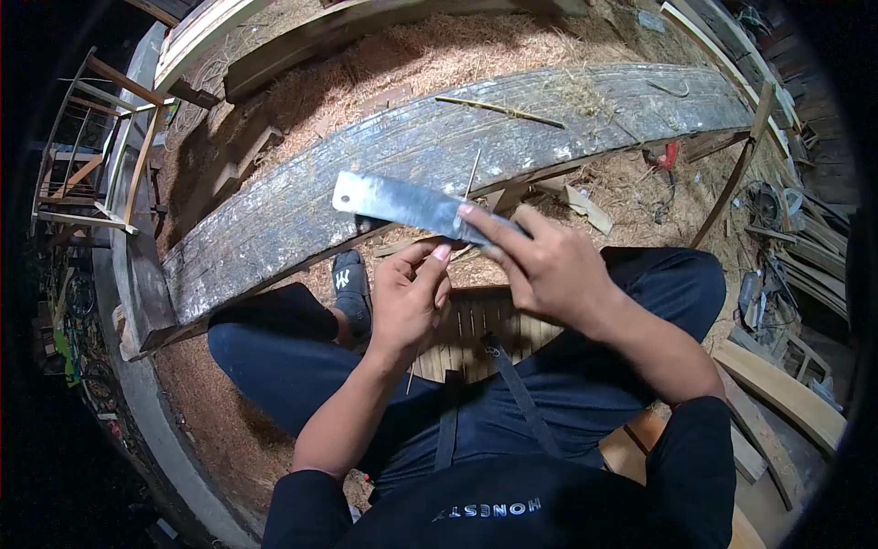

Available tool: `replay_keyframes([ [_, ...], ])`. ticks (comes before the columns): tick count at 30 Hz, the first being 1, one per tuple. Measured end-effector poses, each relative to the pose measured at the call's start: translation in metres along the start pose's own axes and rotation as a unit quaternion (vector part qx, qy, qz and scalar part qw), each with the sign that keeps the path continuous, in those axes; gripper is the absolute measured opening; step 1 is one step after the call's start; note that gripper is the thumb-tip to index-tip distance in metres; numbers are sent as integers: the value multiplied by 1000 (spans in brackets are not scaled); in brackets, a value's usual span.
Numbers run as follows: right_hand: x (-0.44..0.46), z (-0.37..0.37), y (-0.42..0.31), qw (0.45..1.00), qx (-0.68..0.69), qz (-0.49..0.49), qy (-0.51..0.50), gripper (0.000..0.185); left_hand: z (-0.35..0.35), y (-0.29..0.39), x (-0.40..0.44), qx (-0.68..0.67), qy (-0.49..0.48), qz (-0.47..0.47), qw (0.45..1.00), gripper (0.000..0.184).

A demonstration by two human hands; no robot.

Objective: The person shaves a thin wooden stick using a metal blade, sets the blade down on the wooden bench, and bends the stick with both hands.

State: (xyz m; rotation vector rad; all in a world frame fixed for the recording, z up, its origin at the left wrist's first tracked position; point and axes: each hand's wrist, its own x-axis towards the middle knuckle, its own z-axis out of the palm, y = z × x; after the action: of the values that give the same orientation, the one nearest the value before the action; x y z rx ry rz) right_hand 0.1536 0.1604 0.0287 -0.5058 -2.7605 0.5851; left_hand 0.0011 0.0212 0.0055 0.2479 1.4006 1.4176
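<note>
My right hand grips a broad-bladed knife, index finger stretched along its spine. The blade points left and has a small round hole near its squared end. My left hand is closed in a pinch on a thin stick just below the blade. The stick's upper end rises behind the knife, and its lower end shows beneath my left wrist. Whether the edge touches the stick is hidden by the blade and fingers. Both hands are in front of my lap, above a slatted seat.
A long weathered plank crosses in front of me, with a thin bamboo strip and shavings on it. A red-handled tool lies beyond its right part. Sawdust covers the ground. Wooden boards lie at right; a wooden frame stands left.
</note>
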Motion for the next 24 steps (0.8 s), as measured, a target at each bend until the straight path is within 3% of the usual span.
replay_keyframes([
  [4, 10, -5, 15, 995, -26, 89, 32, 50, 0, 6, -5, -19, -25, -5, 999, 28],
  [8, -1, -5, -8, 1000, 8, 17, -18, 47, -2, -5, 1, -11, 6, -14, 1000, 25],
  [13, 6, -4, 13, 995, -39, 78, 42, 51, 0, 3, -2, -30, -41, -1, 999, 28],
  [15, -3, -1, -1, 999, -21, 2, -25, 48, 0, -1, 0, -25, -13, 0, 1000, 28],
  [16, -4, 3, -4, 1000, -10, -16, -5, 49, -1, 1, 1, -25, -12, 1, 1000, 28],
  [17, -1, 2, -3, 1000, -7, -15, -6, 49, -1, 3, 1, -23, -15, 0, 1000, 28],
  [19, 5, -3, 5, 996, -13, 83, -3, 53, -3, 3, -2, -18, -19, -7, 1000, 27],
  [21, 5, -2, 11, 996, -44, 58, 45, 53, 1, 4, -1, -33, -14, 10, 999, 26],
  [24, -3, 0, -9, 1000, 2, 1, -17, 51, -1, -2, 1, -36, 3, -1, 999, 26],
])
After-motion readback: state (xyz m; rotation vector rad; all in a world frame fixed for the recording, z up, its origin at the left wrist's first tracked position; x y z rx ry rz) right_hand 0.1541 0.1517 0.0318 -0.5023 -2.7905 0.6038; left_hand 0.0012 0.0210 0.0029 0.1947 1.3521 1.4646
